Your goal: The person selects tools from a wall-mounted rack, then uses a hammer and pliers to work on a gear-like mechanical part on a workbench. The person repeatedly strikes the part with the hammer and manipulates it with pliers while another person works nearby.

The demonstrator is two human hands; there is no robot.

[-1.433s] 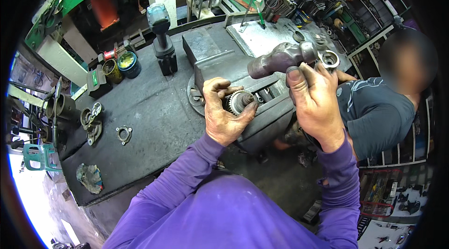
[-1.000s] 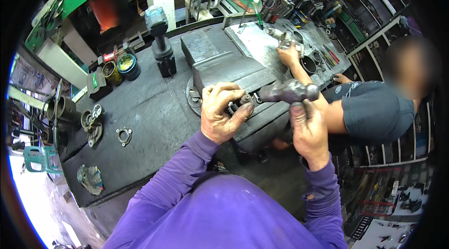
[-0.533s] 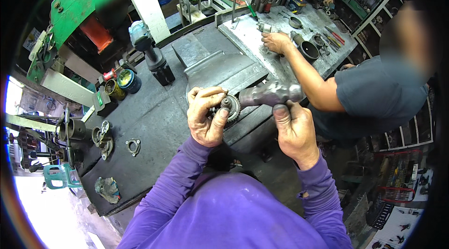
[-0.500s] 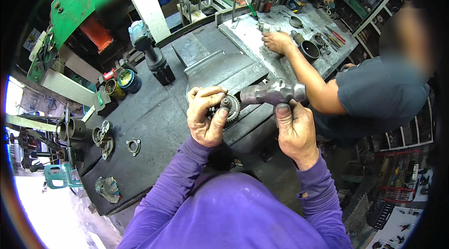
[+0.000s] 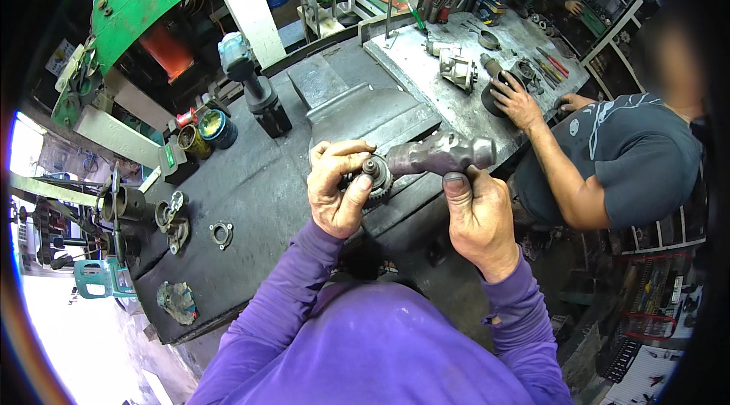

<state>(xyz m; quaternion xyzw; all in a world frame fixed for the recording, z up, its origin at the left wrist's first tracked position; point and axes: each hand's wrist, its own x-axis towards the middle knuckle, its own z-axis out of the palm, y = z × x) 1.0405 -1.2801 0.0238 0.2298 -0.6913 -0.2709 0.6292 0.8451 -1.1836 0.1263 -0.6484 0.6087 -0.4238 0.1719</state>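
My left hand [image 5: 331,190] is closed around a toothed gear [image 5: 382,183] with a short central shaft facing up, thumb in front and fingers behind. In my right hand [image 5: 484,224] is a hammer [image 5: 449,152], its worn steel head lying sideways with the left end close against the gear. Whether the two metals touch, I cannot tell. The hammer's handle is mostly hidden by my fist. Just beyond both hands is a large grey bench vise [image 5: 369,117].
On the dark bench [image 5: 255,211] stand a cordless impact wrench [image 5: 258,89], grease tins [image 5: 217,129], a metal ring [image 5: 220,235] and a crumpled rag [image 5: 176,302]. At right a co-worker [image 5: 620,154] handles a dark cylindrical part [image 5: 493,98] on a lighter worktable [image 5: 414,70].
The hammer head has tilted slightly, its right end higher. The co-worker's arm has drawn back from a part at the rear to the dark cylinder. My grips stay the same.
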